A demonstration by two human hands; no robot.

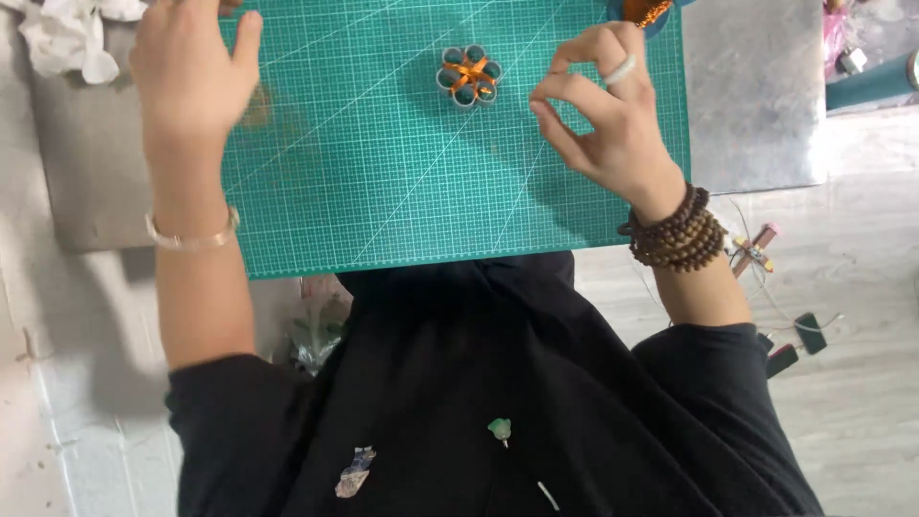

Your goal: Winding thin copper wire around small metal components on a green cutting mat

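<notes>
A small flower-shaped cluster of grey rings bound with an orange strip (468,75) lies on the green cutting mat (402,182), near its far edge. My right hand (603,115) hovers just right of it, fingers curled, thumb and forefinger nearly touching; whether they pinch something thin I cannot tell. A pale ring sits on one finger and brown bead bracelets circle the wrist. My left hand (191,72) rests flat on the mat's far left edge, fingers spread, holding nothing, a thin bangle at the wrist.
Crumpled white paper (67,33) lies at the far left. A grey metal sheet (756,96) borders the mat on the right. A small cross-shaped piece (751,251) and dark clips (795,345) with thin wire lie on the white surface at right. A blue dish (646,11) peeks in.
</notes>
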